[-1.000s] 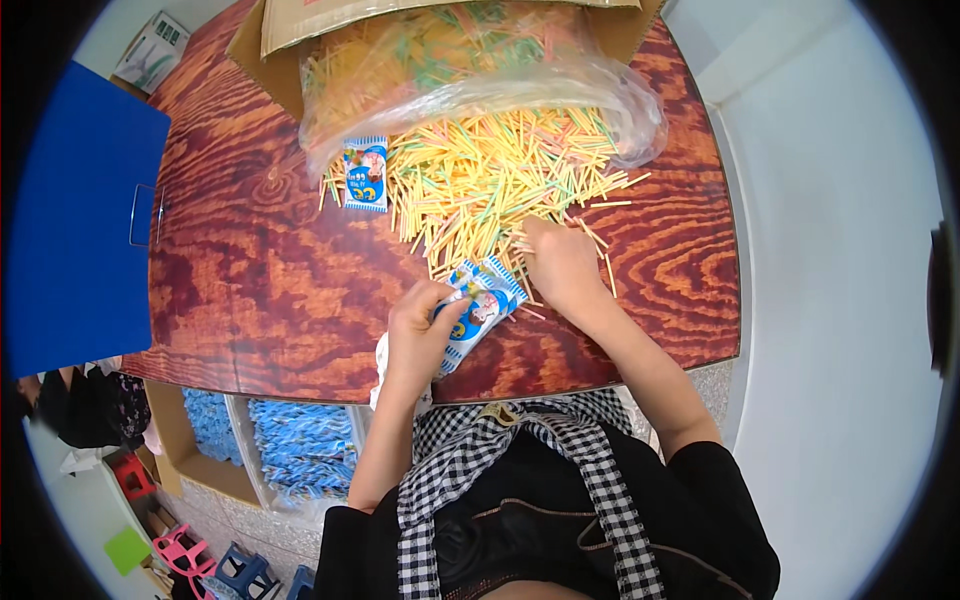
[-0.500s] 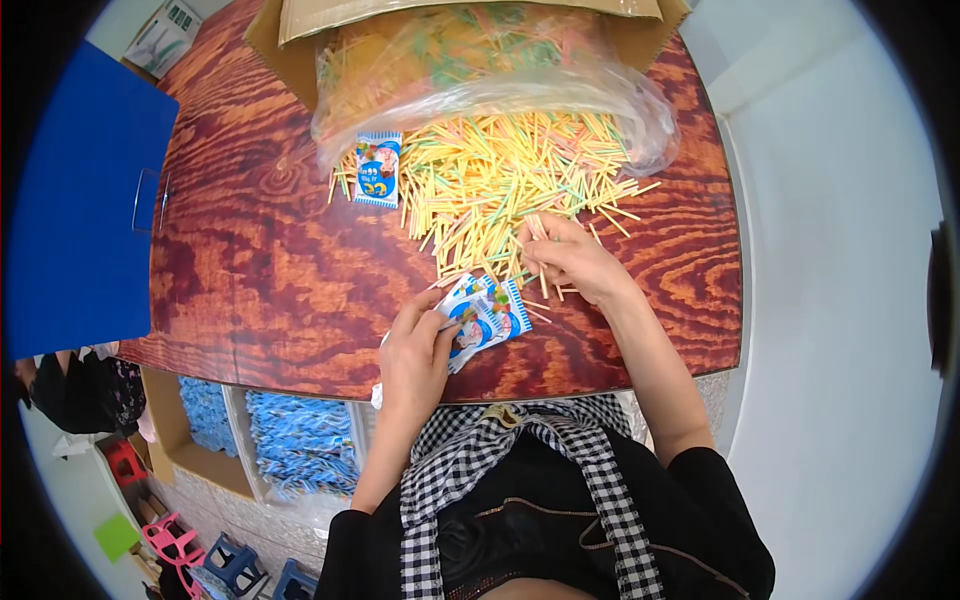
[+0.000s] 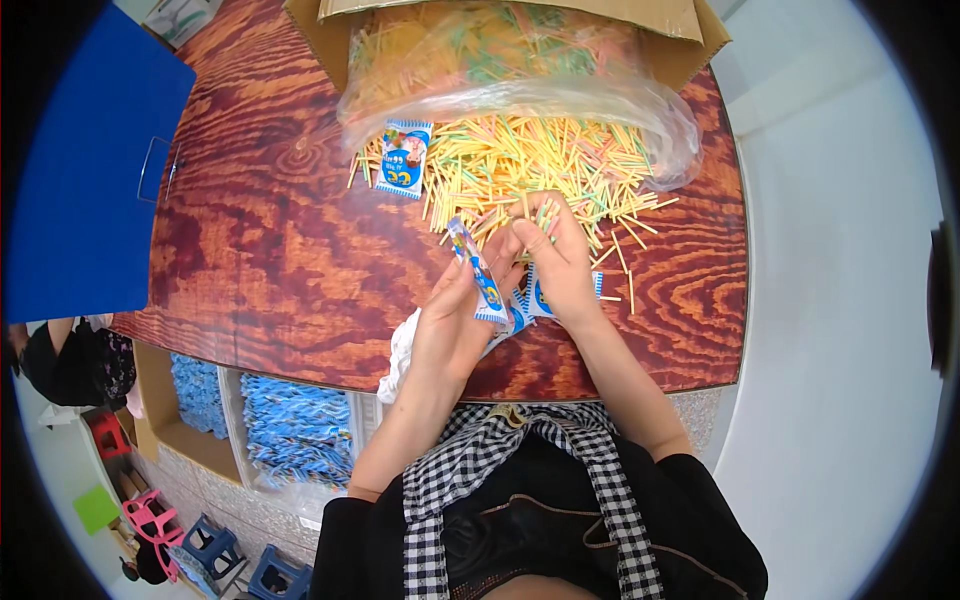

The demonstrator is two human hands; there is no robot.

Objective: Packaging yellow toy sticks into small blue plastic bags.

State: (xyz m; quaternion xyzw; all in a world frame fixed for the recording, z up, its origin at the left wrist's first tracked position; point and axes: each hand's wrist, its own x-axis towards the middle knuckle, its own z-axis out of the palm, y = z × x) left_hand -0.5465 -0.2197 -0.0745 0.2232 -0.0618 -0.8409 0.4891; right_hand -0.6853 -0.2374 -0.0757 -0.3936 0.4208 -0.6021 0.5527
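My left hand (image 3: 450, 312) pinches a small blue-and-white packet (image 3: 479, 270) tilted on edge between thumb and fingers. My right hand (image 3: 562, 262) is closed on a few thin pastel sticks (image 3: 546, 214), just to the right of that packet. Below both hands, more blue-and-white packets (image 3: 536, 294) lie on the table, partly hidden. A large heap of yellow, pink and green sticks (image 3: 520, 150) spreads out beyond my hands. One more packet (image 3: 403, 160) lies at the heap's left edge.
A clear plastic bag (image 3: 660, 130) full of sticks spills from a cardboard box (image 3: 705, 50) on the wood-patterned table (image 3: 250, 230). To the left stands a blue panel (image 3: 90, 180). Bins of blue packets (image 3: 295, 430) sit below the table edge. Plastic stools (image 3: 210, 545) stand lower left.
My left hand has lifted a packet off the group and raised it. My right hand has moved left with its sticks, close to the packet. The view has shifted slightly.
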